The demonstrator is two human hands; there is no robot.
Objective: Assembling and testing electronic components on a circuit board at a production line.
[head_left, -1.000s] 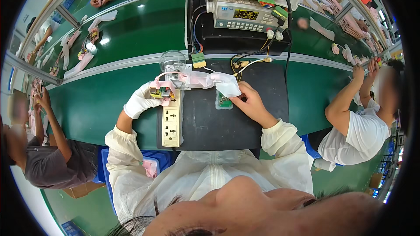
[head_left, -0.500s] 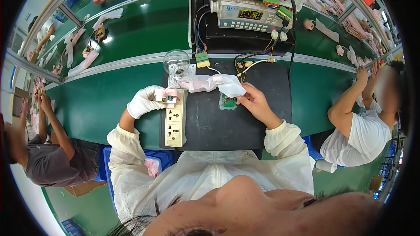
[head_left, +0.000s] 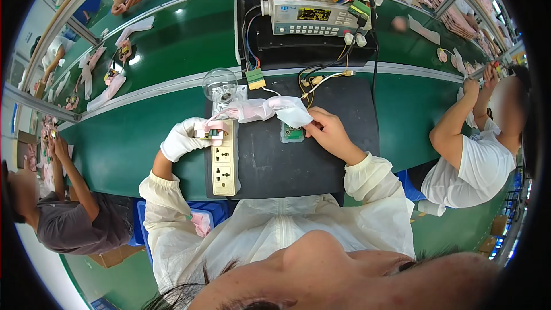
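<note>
My left hand (head_left: 181, 140), in a white glove, is closed on a small circuit assembly (head_left: 210, 132) with pink wrapping, over the upper end of a cream power strip (head_left: 224, 171). Pink leads inside a translucent white sleeve (head_left: 255, 110) stretch from it toward the right. Bare, my right hand (head_left: 332, 134) pinches the sleeve's loose right end between thumb and fingers. Partly under that end lies a green circuit board (head_left: 293, 134), close to my right fingertips. A clear glass bulb (head_left: 220, 84) stands on a holder just beyond the power strip.
A black mat (head_left: 287, 166) covers the green bench before me. Behind it stand stacked test instruments (head_left: 313, 16) with hanging cables, and a green terminal connector (head_left: 255, 78). Co-workers sit at left and right (head_left: 470, 166). Wrapped assemblies (head_left: 109, 89) lie beyond the metal rail.
The whole view has shifted slightly, so the bench things appear a little farther left. Both hands keep their hold, with hardly any movement against the mat.
</note>
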